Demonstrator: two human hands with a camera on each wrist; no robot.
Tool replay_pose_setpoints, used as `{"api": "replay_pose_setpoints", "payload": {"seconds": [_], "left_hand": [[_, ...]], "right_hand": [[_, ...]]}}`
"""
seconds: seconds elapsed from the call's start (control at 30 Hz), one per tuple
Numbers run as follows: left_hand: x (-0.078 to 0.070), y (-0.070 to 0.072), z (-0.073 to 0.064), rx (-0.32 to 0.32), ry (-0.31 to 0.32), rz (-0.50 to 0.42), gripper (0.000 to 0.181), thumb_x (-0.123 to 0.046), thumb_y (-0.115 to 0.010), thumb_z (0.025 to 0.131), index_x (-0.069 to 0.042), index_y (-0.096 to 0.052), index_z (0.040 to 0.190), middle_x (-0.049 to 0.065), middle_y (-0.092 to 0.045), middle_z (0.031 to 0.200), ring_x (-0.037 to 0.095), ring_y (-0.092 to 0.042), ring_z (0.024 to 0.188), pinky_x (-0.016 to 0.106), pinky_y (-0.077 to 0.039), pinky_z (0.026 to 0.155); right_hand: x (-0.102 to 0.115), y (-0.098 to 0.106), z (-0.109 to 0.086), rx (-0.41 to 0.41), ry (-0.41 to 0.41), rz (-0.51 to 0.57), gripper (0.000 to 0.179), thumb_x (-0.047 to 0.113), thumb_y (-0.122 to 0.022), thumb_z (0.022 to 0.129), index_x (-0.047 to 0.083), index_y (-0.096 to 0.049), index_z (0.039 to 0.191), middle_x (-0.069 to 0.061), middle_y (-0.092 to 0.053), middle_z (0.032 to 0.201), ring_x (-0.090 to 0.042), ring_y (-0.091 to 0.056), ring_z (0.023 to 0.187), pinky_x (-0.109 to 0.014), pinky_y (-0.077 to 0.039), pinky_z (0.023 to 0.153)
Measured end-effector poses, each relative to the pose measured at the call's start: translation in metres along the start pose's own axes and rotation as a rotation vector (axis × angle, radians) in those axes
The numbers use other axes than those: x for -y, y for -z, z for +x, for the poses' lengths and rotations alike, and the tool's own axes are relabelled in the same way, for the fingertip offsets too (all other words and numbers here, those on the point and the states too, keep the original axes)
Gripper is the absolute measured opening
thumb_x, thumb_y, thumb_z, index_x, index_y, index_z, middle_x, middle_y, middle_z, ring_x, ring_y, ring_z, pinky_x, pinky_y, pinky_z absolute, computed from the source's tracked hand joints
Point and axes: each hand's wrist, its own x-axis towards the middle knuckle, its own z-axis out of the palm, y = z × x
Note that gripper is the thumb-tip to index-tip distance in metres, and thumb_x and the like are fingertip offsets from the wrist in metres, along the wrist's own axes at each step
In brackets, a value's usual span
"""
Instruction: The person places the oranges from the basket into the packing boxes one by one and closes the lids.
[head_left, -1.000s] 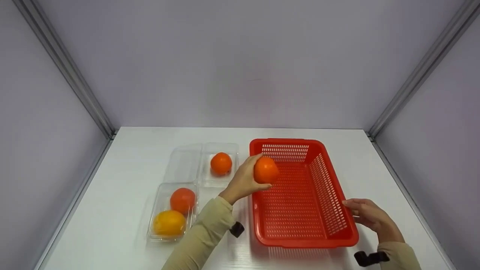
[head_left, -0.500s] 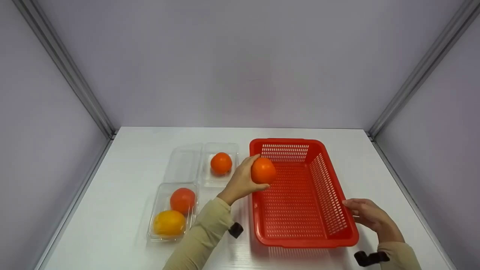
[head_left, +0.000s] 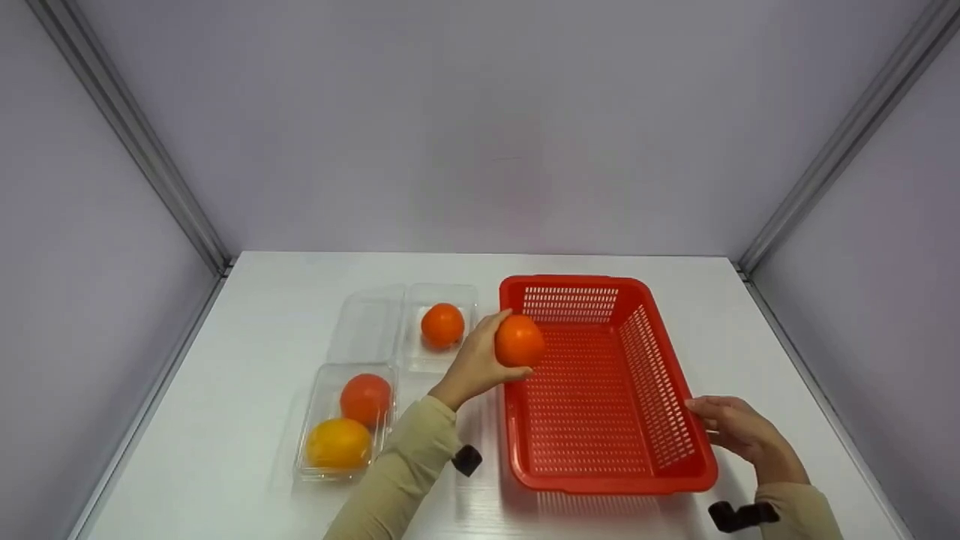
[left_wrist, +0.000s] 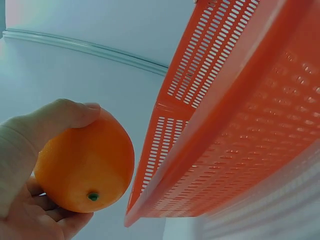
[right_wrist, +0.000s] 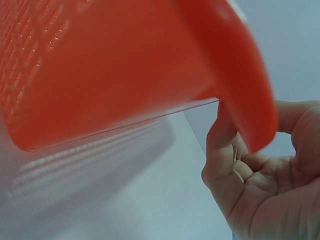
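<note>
An orange (head_left: 519,341) with a small green stem spot is gripped between the thumb and fingers of my left hand (head_left: 480,364). In the head view that orange overlaps the left rim of a red slotted plastic basket (head_left: 585,481); the left wrist view shows it beside the basket's wall (left_wrist: 235,125). My right hand (head_left: 742,435) pinches the basket's right rim, thumb on one side and curled fingers under it, as the right wrist view shows at the rim (right_wrist: 245,75). No fruit shows inside the basket.
Left of the basket, a clear plastic box (head_left: 414,352) with its lid (head_left: 365,322) folded open holds one orange (head_left: 442,325). Nearer, another clear box (head_left: 309,427) holds a reddish-orange fruit (head_left: 365,400) and a yellow-orange one (head_left: 339,444). Walls (head_left: 480,135) enclose the white table (head_left: 202,420).
My left hand has drifted slightly to the left with the orange still in its grip. My right hand and the basket have stayed in place.
</note>
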Motion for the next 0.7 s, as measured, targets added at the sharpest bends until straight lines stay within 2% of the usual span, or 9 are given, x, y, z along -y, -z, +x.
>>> {"api": "replay_pose_setpoints", "payload": {"seconds": [0.17, 0.7], "left_hand": [[0.005, 0.004, -0.003, -0.018, 0.016, -0.009, 0.091, -0.023, -0.083, 0.069, 0.000, -0.038, 0.144, 0.021, -0.048, 0.143, 0.037, -0.052, 0.127, 0.054, -0.044, 0.106], [0.022, 0.012, -0.011, -0.061, 0.071, -0.027, 0.090, -0.020, -0.084, 0.070, -0.001, -0.038, 0.144, 0.022, -0.044, 0.148, 0.040, -0.048, 0.133, 0.055, -0.040, 0.109]], "right_hand": [[-0.001, 0.001, -0.001, 0.020, 0.018, 0.009, 0.031, 0.027, -0.048, 0.100, 0.005, -0.064, 0.116, 0.011, -0.071, 0.100, -0.007, -0.068, 0.095, -0.027, -0.057, 0.084], [0.001, -0.001, 0.000, -0.010, -0.013, 0.010, 0.032, 0.029, -0.050, 0.100, 0.005, -0.065, 0.113, 0.009, -0.072, 0.097, -0.009, -0.068, 0.092, -0.027, -0.056, 0.083]]}}
